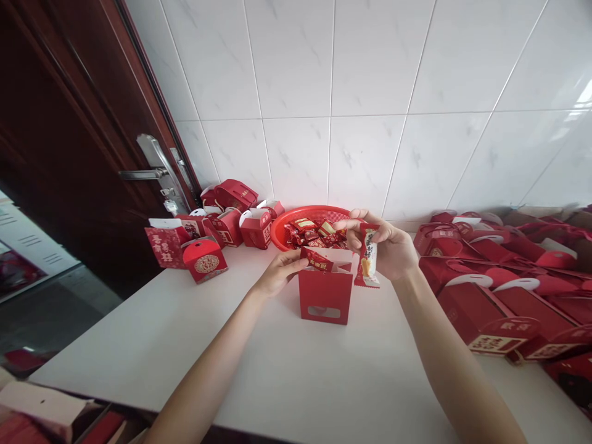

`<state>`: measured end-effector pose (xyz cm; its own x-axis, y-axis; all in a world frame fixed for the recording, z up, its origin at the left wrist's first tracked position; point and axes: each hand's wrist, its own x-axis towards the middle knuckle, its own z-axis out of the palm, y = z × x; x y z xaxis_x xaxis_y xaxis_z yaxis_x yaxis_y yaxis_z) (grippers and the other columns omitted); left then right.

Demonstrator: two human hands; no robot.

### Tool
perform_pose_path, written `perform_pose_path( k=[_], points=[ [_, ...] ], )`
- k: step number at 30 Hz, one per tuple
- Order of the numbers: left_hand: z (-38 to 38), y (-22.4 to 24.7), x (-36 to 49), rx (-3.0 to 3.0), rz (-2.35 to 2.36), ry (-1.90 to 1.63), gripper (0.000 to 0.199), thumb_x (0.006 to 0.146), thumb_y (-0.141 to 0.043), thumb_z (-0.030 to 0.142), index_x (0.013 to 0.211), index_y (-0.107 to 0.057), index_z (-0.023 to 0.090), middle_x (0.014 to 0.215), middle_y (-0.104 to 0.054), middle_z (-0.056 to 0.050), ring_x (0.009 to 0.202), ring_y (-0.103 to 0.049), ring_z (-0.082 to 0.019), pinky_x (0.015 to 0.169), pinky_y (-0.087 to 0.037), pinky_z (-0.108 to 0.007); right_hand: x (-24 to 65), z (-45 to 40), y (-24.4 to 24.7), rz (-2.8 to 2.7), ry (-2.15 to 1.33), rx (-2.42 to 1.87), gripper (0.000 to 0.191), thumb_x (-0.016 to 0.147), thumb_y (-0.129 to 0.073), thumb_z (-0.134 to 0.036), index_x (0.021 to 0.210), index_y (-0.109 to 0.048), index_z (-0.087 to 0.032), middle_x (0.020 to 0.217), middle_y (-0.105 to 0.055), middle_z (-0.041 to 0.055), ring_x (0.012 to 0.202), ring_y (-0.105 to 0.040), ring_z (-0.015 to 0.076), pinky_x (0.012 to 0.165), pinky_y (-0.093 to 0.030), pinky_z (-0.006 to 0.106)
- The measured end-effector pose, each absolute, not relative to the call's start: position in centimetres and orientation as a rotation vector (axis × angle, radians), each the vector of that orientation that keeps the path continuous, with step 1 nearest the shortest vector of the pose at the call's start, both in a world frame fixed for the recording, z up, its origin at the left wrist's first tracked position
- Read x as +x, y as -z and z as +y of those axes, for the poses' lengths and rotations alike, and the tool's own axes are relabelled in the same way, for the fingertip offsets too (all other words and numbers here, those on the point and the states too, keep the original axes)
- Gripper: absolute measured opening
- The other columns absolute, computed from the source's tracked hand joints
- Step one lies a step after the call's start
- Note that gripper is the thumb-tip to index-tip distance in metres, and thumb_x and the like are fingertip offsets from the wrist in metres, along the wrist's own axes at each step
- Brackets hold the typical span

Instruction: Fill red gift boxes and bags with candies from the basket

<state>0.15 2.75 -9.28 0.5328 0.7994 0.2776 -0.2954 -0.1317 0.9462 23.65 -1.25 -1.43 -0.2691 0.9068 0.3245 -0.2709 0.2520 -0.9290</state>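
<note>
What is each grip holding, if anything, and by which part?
The right grip holds a long packet by its upper end. The left grip is at the left end of a red packet, at an open box; its hold is unclear.

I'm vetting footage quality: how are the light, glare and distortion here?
Head view: glare on the wall near the right edge; the door sits dark; boxes at far right look stretched, wide-angle style; the wrapped snack in the right hand looks fairly sharp.

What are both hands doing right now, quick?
Left hand: closed, pinching a small red packet at the open red box's top.
Right hand: closed, holding a red-and-white wrapped stick.
</note>
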Motion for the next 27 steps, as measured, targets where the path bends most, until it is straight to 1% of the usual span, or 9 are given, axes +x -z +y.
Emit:
perform_pose_path(
  k=[10,17,20,23,27],
  points=[
    [2.57,9.07,0.18,1.403,0.486,-1.007,0.03,0.079,-0.08,0.039,0.1,-0.081,0.018,0.105,-0.079,-0.01,0.103,-0.072,-0.029,0.094,-0.053,-0.037,23.49,-1.43,1.37,-1.323,-1.348,-0.604,0.042,0.053,-0.047,-0.023,0.095,-0.049,-0.025,0.108,-0.072,0.0099,0.061,-0.045,0.0191,0.065,-0.044,0.038],
    [2.57,9.07,0.26,1.387,0.479,-1.003,0.029,0.079,-0.08,0.037,0.101,-0.08,0.018,0.109,-0.078,-0.01,0.109,-0.07,-0.031,0.097,-0.052,-0.039,23.69,-1.2,1.67,-1.397,-1.267,-0.639,0.039,0.055,-0.047,-0.02,0.094,-0.052,-0.024,0.105,-0.073,0.0077,0.063,-0.047,0.0185,0.066,-0.045,0.036],
    [2.48,8.98,0.3,1.376,0.476,-1.004,0.029,0.079,-0.08,0.036,0.101,-0.08,0.017,0.11,-0.078,-0.011,0.111,-0.069,-0.032,0.098,-0.051,-0.04,23.64,-1.23,1.69,-1.415,-1.256,-0.617,0.037,0.057,-0.048,-0.017,0.093,-0.054,-0.024,0.104,-0.073,0.0066,0.063,-0.047,0.0175,0.067,-0.046,0.035],
    [2.44,8.91,0.37,1.374,0.48,-1.007,0.028,0.079,-0.081,0.036,0.099,-0.08,0.017,0.108,-0.078,-0.01,0.108,-0.07,-0.031,0.098,-0.05,-0.04,23.67,-1.29,1.66,-1.395,-1.267,-0.603,0.035,0.06,-0.049,-0.016,0.094,-0.057,-0.023,0.106,-0.073,0.0059,0.063,-0.05,0.0161,0.066,-0.047,0.034],
    [2.46,8.9,0.46,1.379,0.493,-1.019,0.028,0.078,-0.081,0.036,0.098,-0.081,0.016,0.105,-0.079,-0.01,0.105,-0.071,-0.03,0.098,-0.051,-0.04,23.87,-1.38,1.58,-1.387,-1.271,-0.612,0.031,0.068,-0.051,-0.015,0.096,-0.059,-0.021,0.112,-0.071,0.0062,0.062,-0.054,0.0138,0.061,-0.046,0.03]
  ],
)
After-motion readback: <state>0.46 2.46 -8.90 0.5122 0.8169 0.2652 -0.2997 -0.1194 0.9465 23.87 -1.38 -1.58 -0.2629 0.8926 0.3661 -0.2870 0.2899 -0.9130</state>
